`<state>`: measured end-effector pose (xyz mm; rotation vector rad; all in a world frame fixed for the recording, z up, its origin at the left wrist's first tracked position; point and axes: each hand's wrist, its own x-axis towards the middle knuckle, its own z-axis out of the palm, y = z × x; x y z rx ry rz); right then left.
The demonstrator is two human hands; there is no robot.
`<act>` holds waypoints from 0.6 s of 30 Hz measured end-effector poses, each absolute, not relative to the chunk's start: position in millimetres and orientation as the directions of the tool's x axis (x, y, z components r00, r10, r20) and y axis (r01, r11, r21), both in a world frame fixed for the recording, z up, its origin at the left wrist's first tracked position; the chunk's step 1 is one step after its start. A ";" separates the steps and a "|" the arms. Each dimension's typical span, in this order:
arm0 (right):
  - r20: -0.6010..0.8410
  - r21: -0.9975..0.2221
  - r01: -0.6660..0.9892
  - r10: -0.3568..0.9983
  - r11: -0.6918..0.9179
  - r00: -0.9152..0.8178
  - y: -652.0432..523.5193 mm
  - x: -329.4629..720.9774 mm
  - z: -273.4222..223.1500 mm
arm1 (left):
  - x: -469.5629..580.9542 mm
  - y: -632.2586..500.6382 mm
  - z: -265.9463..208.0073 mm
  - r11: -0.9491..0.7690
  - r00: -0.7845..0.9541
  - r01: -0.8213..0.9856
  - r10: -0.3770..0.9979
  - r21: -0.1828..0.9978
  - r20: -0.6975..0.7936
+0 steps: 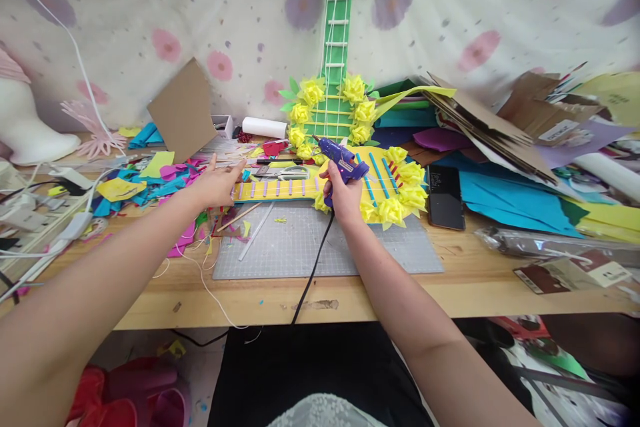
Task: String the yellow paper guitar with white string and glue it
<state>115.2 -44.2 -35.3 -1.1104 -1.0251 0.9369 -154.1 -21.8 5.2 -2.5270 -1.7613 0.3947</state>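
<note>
My right hand [344, 192] is wrapped round a blue-purple hot glue gun [345, 160], its nozzle pointing up and left. Below it lies a yellow craft guitar [277, 189] with pale frets on its neck, blue strips on its body and yellow paper flowers [391, 211] along the edge. At the far left end of that neck is my left hand [220, 183], its fingers spread apart; whether it touches the neck is unclear. A green craft guitar [336, 33], also trimmed with yellow flowers, stands upright behind, against the patterned curtain.
Under the yellow guitar is a grey cutting mat [280, 253]. A black phone [447, 197] lies to the right, near blue paper sheets [515, 203] and stacked cardboard [495, 133]. Colourful scraps [173, 177] cover the left side. The glue gun's black cord [315, 267] crosses the table edge.
</note>
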 end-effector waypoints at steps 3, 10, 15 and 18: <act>0.169 -0.978 -0.071 0.949 0.194 0.266 -43.1 115.9 -36.2 | -159.7 -18.1 13.1 -0.322 0.289 0.926 0.941 -0.199 -0.175; 0.155 -0.978 -0.098 0.952 0.186 0.264 -44.3 115.0 -34.7 | -165.3 -12.9 20.7 -0.214 0.217 0.941 0.976 -0.263 -0.017; 0.136 -0.982 -0.088 0.950 0.167 0.281 -43.6 114.1 -35.6 | -155.4 -13.4 19.9 -0.276 0.255 0.877 0.961 -0.393 -0.104; 0.135 -0.980 -0.105 0.949 0.170 0.284 -43.1 113.4 -35.5 | -154.6 -7.1 23.6 -0.297 0.248 0.903 0.950 -0.311 -0.189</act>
